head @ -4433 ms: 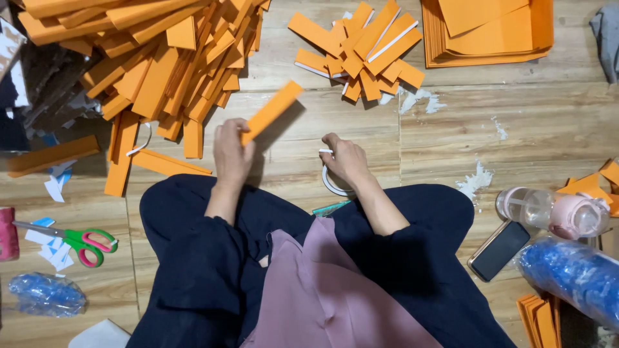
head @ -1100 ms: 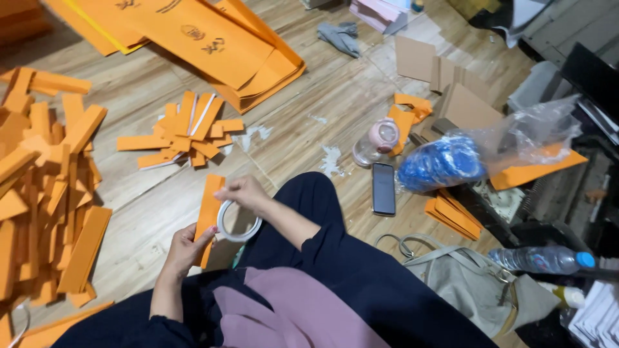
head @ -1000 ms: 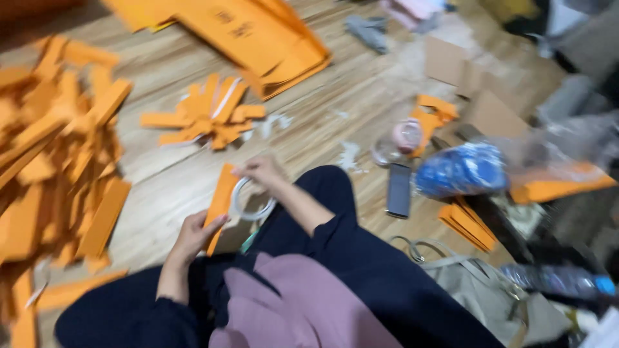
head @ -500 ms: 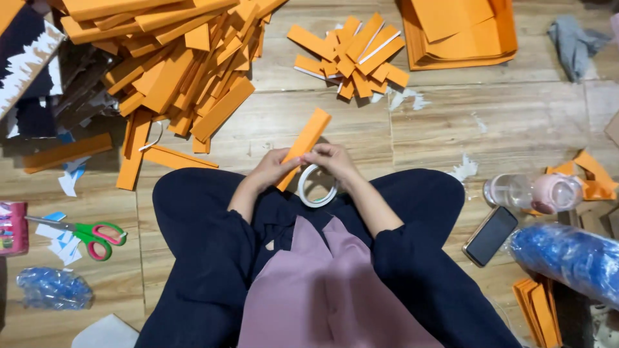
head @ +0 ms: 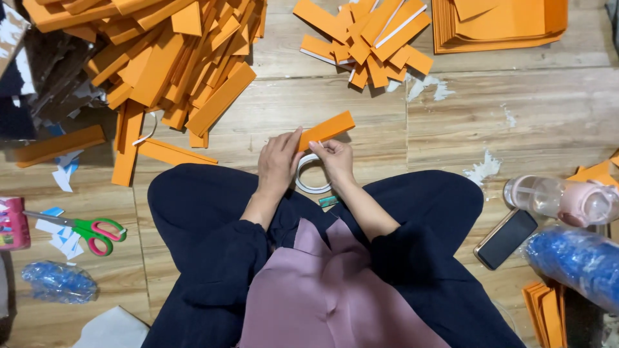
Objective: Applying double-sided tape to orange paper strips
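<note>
1. Fingers of the left hand point(head: 278, 161) close on the lower end of an orange folded strip point(head: 325, 130), thumb on top.
2. Right hand point(head: 335, 159) pinches the same strip near its middle and touches a white tape roll point(head: 311, 175) that lies under both hands, above the lap.
3. Strip tilts up toward two o'clock, just over the wooden floor point(head: 548, 109).
4. At eleven o'clock lies a big heap of orange strips point(head: 164, 61); at twelve to one, a smaller pile point(head: 367, 38); at one to two, a stack of flat orange sheets point(head: 500, 22).
5. At nine o'clock lie green-and-pink scissors point(head: 84, 229).
6. At three o'clock lie a clear bottle with pink cap point(head: 561, 200), a dark phone point(head: 506, 238) and a blue bag point(head: 574, 261).
</note>
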